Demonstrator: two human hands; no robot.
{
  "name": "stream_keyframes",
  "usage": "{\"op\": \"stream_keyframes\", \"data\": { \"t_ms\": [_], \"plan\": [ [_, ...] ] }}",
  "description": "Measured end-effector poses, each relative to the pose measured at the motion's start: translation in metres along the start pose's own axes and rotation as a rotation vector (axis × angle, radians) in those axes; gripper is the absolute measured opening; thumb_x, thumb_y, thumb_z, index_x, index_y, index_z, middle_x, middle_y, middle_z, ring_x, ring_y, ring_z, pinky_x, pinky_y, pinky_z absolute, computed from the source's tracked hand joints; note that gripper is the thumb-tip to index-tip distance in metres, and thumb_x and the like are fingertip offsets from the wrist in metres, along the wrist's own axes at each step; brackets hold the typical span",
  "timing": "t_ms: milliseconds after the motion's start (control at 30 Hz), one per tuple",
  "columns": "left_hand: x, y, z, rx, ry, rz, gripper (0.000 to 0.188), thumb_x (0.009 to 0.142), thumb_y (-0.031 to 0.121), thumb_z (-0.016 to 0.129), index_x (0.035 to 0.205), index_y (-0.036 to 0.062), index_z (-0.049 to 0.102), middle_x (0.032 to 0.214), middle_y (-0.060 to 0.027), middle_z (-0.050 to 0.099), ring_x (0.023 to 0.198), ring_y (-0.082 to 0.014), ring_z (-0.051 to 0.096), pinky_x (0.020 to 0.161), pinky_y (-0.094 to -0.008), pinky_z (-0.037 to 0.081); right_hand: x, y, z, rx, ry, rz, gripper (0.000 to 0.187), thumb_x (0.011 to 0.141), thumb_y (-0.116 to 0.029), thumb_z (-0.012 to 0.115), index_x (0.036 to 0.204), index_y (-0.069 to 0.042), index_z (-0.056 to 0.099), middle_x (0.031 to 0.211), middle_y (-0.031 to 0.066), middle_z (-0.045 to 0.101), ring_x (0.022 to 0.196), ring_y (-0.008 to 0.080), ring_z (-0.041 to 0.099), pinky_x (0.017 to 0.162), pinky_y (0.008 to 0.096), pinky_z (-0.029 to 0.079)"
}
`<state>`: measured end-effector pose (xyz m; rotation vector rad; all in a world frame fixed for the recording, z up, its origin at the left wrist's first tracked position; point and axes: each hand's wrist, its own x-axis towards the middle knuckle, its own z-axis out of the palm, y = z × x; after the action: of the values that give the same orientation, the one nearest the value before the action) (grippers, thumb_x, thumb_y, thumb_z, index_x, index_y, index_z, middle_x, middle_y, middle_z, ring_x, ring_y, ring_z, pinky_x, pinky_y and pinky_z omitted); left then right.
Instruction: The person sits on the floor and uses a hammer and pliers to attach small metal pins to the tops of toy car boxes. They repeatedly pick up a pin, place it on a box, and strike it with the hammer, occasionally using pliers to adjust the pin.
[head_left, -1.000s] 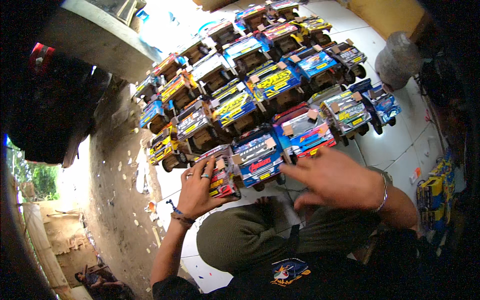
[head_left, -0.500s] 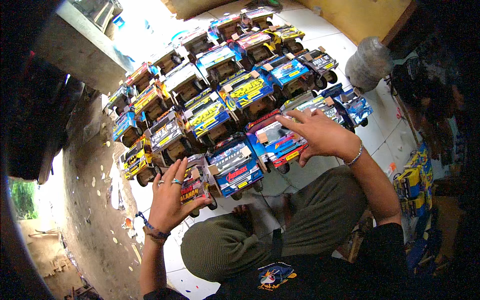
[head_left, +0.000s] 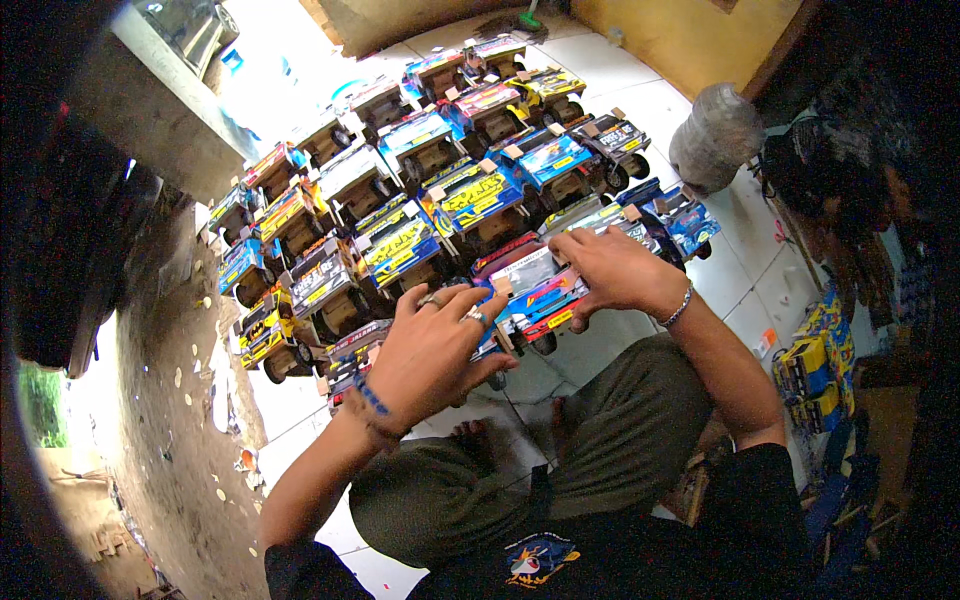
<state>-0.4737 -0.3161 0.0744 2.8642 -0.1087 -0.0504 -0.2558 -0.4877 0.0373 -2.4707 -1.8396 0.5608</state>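
Rows of toy trucks (head_left: 470,195) in bright printed colours, with black wheels, stand close together on white floor tiles in front of me. My right hand (head_left: 620,275) spans the right end of a red and blue toy truck (head_left: 540,295) in the nearest row, fingers on its top and thumb low at its front. Just left of it, my left hand (head_left: 440,335) is over a mostly hidden blue truck, fingers apart and thumb stretched out. Whether its fingertips touch that truck, I cannot tell. Beside my left wrist is a dark truck (head_left: 345,365), partly covered.
A grey wrapped bundle (head_left: 715,138) stands right of the rows. More yellow and blue printed pieces (head_left: 815,360) are stacked at the far right. A rough, littered floor strip (head_left: 185,370) runs along the left. My crossed legs (head_left: 620,410) border the near side.
My left hand has moved right, from the leftmost front truck to the blue one beside it. My right hand stays at the red and blue truck, its index finger more bent.
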Motion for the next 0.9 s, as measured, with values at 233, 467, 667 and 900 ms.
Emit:
{"op": "stream_keyframes", "data": {
  "t_ms": [233, 467, 667, 900],
  "plan": [
    [0.044, -0.009, 0.026, 0.038, -0.030, 0.003, 0.061, 0.088, 0.046, 0.064, 0.135, 0.0094, 0.050, 0.135, -0.0135, 0.054, 0.121, -0.0309, 0.054, 0.101, -0.0481, 0.038, -0.004, 0.007, 0.008, 0.036, 0.108, -0.064, 0.091, 0.056, -0.040, 0.089, 0.127, -0.004, 0.045, 0.117, 0.0162, 0.061, 0.112, 0.0359, 0.059, 0.093, 0.0487, 0.045],
    [0.052, -0.009, 0.031, 0.145, -0.145, -0.049, 0.054, 0.087, 0.047, 0.063, 0.128, 0.0115, 0.058, 0.130, -0.0092, 0.059, 0.115, -0.0275, 0.059, 0.100, -0.0466, 0.038, 0.000, 0.018, 0.014, 0.055, 0.116, -0.123, 0.084, 0.058, -0.040, 0.089, 0.122, -0.002, 0.049, 0.108, 0.0190, 0.064, 0.105, 0.0385, 0.061, 0.087, 0.0472, 0.051],
    [0.053, -0.008, 0.033, 0.175, -0.114, -0.043, 0.051, 0.087, 0.048, 0.064, 0.125, 0.0141, 0.061, 0.127, -0.0092, 0.061, 0.106, -0.0266, 0.064, 0.100, -0.0483, 0.037, 0.001, 0.022, 0.018, 0.089, 0.173, -0.170, 0.084, 0.057, -0.041, 0.089, 0.119, -0.001, 0.050, 0.107, 0.0187, 0.065, 0.105, 0.0385, 0.061, 0.086, 0.0469, 0.051],
    [0.054, -0.003, 0.028, 0.183, -0.126, -0.056, 0.051, 0.086, 0.048, 0.064, 0.125, 0.0148, 0.061, 0.126, -0.0086, 0.061, 0.108, -0.0258, 0.063, 0.102, -0.0488, 0.036, -0.001, 0.023, 0.012, 0.138, 0.103, -0.145, 0.087, 0.056, -0.040, 0.089, 0.122, 0.000, 0.048, 0.111, 0.0188, 0.063, 0.106, 0.0383, 0.060, 0.088, 0.0457, 0.050]
  ]
}}
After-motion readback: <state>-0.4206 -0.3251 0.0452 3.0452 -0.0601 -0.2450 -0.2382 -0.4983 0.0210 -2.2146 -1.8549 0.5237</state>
